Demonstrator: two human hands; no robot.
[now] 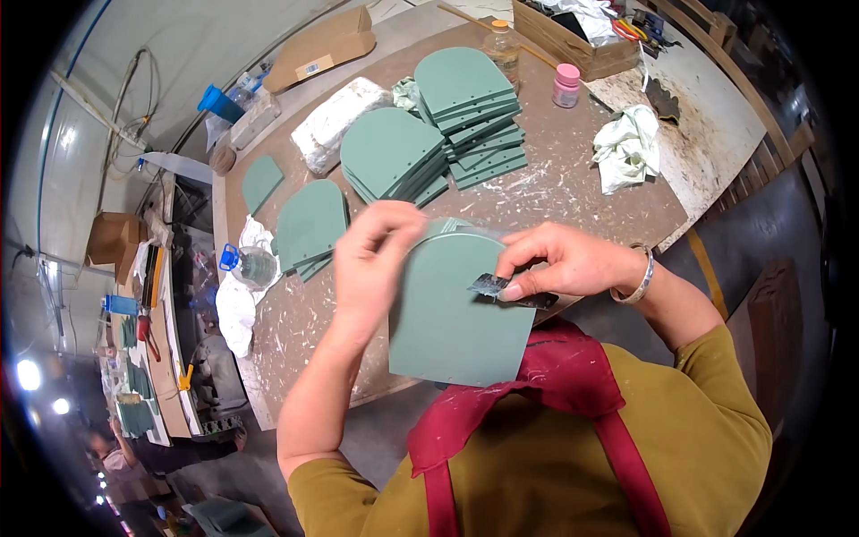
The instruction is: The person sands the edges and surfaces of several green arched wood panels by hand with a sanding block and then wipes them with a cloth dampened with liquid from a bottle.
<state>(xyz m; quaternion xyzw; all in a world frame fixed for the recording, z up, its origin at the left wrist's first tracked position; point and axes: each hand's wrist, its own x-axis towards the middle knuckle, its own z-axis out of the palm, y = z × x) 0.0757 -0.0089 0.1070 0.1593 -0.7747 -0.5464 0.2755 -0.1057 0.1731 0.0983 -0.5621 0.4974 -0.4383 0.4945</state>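
Pinching small, flat, dark piece (489,285) in right grip (557,259) over green, arch-topped panel (455,336); cannot tell state of blurred left grip (371,264)

1. Left hand (380,255), pure blur, masking part of the green panel (456,340)!
2. Right hand (557,261) covers much of a dark flat piece (486,285); kind unclear.
3. Table's (573,170) far edge: brown box (557,40), cropped on top.
4. Beyond the near-left corner, a person (116,458), too blurred to read.
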